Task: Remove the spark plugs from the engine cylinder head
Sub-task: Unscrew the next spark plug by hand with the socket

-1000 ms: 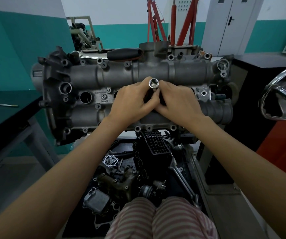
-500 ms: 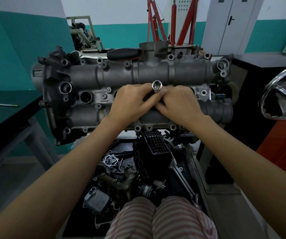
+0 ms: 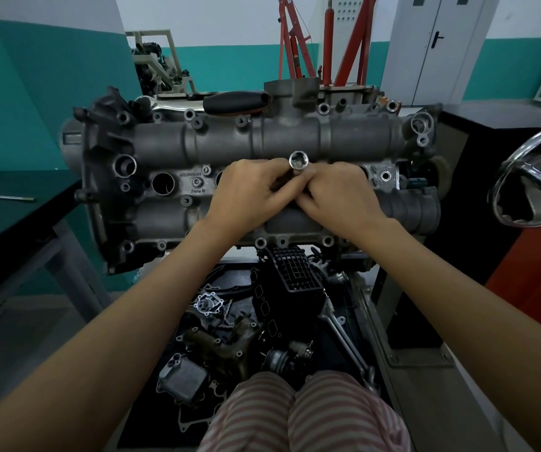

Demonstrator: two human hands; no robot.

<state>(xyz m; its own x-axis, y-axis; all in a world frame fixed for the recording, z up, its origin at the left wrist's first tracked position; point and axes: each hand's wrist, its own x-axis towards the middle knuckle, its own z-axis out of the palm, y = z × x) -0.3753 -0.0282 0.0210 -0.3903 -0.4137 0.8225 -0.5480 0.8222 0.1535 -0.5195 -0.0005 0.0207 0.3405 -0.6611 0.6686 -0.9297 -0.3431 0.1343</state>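
Two hands meet at centre of cylinder head (image 3: 223, 148). Left hand (image 3: 249, 194) and right hand (image 3: 337, 197) both curl fingers round shiny socket tool (image 3: 298, 160), its open hex end facing camera, shaft hidden between palms. Grey cast head stands on edge, one open plug well (image 3: 163, 183) dark at left. Below, tray of loose engine parts (image 3: 217, 334). Black-handled tool (image 3: 236, 101) rests along head's top edge; red hoist (image 3: 295, 47) beyond.

The socket (image 3: 298, 159) now stands slightly higher and further right between both hands' fingertips.
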